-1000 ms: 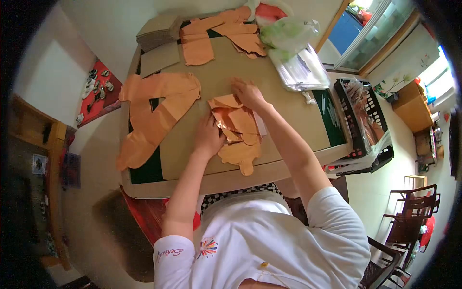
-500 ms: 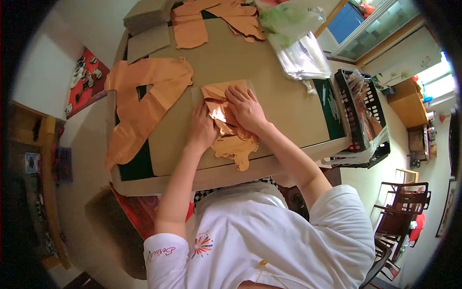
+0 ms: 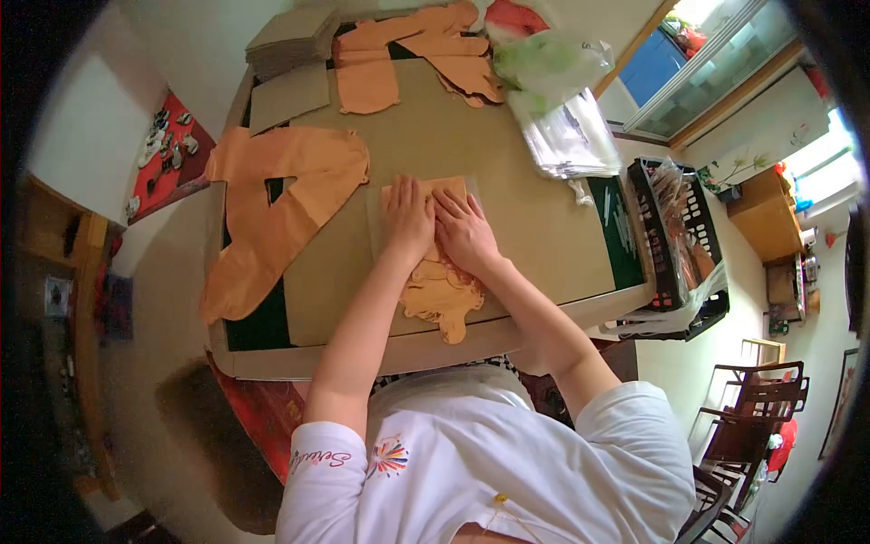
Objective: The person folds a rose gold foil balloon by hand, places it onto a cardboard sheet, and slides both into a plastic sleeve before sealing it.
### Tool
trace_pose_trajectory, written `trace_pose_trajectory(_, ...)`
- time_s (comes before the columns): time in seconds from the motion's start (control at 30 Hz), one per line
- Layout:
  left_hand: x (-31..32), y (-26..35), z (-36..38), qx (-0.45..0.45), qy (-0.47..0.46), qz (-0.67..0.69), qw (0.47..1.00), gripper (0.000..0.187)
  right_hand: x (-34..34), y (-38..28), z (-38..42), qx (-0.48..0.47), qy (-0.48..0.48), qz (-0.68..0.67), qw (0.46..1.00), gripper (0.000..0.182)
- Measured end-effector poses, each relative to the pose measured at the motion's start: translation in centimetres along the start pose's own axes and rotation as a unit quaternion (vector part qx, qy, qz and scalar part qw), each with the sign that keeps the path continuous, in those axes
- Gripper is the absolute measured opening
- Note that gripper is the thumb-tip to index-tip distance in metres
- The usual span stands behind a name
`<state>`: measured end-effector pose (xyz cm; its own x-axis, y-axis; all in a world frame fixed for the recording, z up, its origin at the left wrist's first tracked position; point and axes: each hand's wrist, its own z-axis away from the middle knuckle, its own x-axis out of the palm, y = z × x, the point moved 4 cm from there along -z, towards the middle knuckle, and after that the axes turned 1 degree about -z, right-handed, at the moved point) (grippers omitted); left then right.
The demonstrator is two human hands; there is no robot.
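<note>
In the head view, both hands lie over the upper part of the folded foil (image 3: 444,299), so most of its folds there are hidden. The left hand (image 3: 410,218) and the right hand (image 3: 465,236) are open, palms down, side by side, with their fingers pointing to the far side of the table (image 3: 263,364). They press on the foil and grip nothing that can be seen. A flat top edge shows just past the fingertips, and a crumpled, rounded end sticks out below the wrists, towards the near rim. Something see-through shows faintly at both sides of the foil; its full outline is hard to make out.

The left foil (image 3: 299,199) lies flat near the left rim, well apart from the hands, with a hole through it. The far foil (image 3: 367,77) lies at the far side, its layers overlapping, beside the card stack (image 3: 290,45). The green bag (image 3: 544,63) partly covers the clear bags (image 3: 571,136), and what it holds cannot be told.

Brown board (image 3: 535,236) stretches from the right hand to the thin sticks (image 3: 623,222) near the right rim. Just beyond stands the black basket (image 3: 666,263), its contents blurred by plastic.
</note>
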<state>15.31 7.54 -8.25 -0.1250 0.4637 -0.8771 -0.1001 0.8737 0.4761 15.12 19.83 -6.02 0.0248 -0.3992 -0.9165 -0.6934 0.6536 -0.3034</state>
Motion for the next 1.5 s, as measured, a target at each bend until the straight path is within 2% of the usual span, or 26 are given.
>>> trace_pose_trajectory(0.1, -2.2, -0.6, 2.6, -0.008, -0.016, -0.100, 0.995, 0.058, 0.0, -0.3, 0.4, 0.016, -0.004, -0.022, 1.000, 0.045)
trace_pose_trajectory(0.2, -2.4, -1.7, 3.4, -0.018, 0.039, -0.147, 0.988, 0.062, -0.3, -0.5, 0.1, 0.016, 0.013, -0.018, 1.000, 0.043)
trace_pose_trajectory(0.23, -2.5, -1.7, 3.6, -0.018, 0.033, -0.150, 0.988, 0.062, -0.5, -0.6, 0.1, 0.017, 0.022, -0.013, 1.000, 0.043)
trace_pose_trajectory(0.33, -2.5, -1.7, 3.6, -0.020, 0.023, -0.161, 0.987, 0.063, -0.9, -1.7, -1.2, 0.026, -0.035, 0.052, 0.998, 0.042)
trace_pose_trajectory(0.43, -1.8, -1.9, 3.6, -0.016, 0.020, -0.170, 0.985, 0.062, 1.4, -2.1, -3.3, 0.016, -0.027, -0.023, 0.999, 0.043)
trace_pose_trajectory(0.5, -2.4, -1.7, 3.8, -0.017, 0.022, -0.158, 0.987, 0.061, 1.7, -1.7, -4.2, 0.024, -0.030, -0.009, 0.999, 0.047)
trace_pose_trajectory(0.8, -3.5, -1.1, 4.2, -0.025, 0.013, -0.156, 0.987, 0.062, -0.6, 4.5, -2.6, 0.116, -0.033, 0.039, 0.992, 0.050)
trace_pose_trajectory(0.9, -3.6, -1.0, 4.2, -0.021, 0.028, -0.159, 0.987, 0.062, -1.4, 5.8, -2.4, 0.133, 0.014, 0.053, 0.990, 0.049)
trace_pose_trajectory(0.93, -3.6, -1.0, 4.2, -0.019, 0.031, -0.162, 0.986, 0.062, -1.9, 5.5, -2.2, 0.103, 0.019, 0.039, 0.994, 0.048)
trace_pose_trajectory(1.03, -3.2, -1.2, 4.3, -0.019, 0.037, -0.162, 0.986, 0.063, -1.5, 2.1, 0.8, -0.111, -0.106, 0.072, 0.986, 0.049)
trace_pose_trajectory(1.13, -2.9, -1.5, 4.1, -0.018, 0.041, -0.154, 0.987, 0.063, -3.1, -0.8, 6.1, -0.108, -0.129, -0.001, 0.986, 0.047)
trace_pose_trajectory(1.23, -3.0, -1.4, 4.2, -0.012, 0.050, -0.154, 0.987, 0.063, -5.4, -0.3, 10.5, -0.090, -0.135, 0.005, 0.987, 0.044)
trace_pose_trajectory(1.33, -2.8, -1.7, 3.9, -0.004, 0.062, -0.139, 0.988, 0.063, -7.5, 0.0, 11.4, -0.085, -0.090, -0.020, 0.992, 0.037)
trace_pose_trajectory(1.4, -2.7, -1.7, 3.9, -0.010, 0.055, -0.146, 0.988, 0.063, -8.0, 1.4, 9.3, 0.122, -0.088, -0.107, 0.983, 0.032)
trace_pose_trajectory(1.43, -2.8, -1.5, 4.0, -0.009, 0.050, -0.150, 0.987, 0.063, -7.9, 2.2, 8.0, 0.224, -0.084, -0.151, 0.959, 0.029)
trace_pose_trajectory(1.5, -3.4, -1.3, 4.0, -0.008, 0.044, -0.162, 0.986, 0.064, -5.9, 5.4, 4.9, 0.250, 0.065, -0.207, 0.944, 0.022)
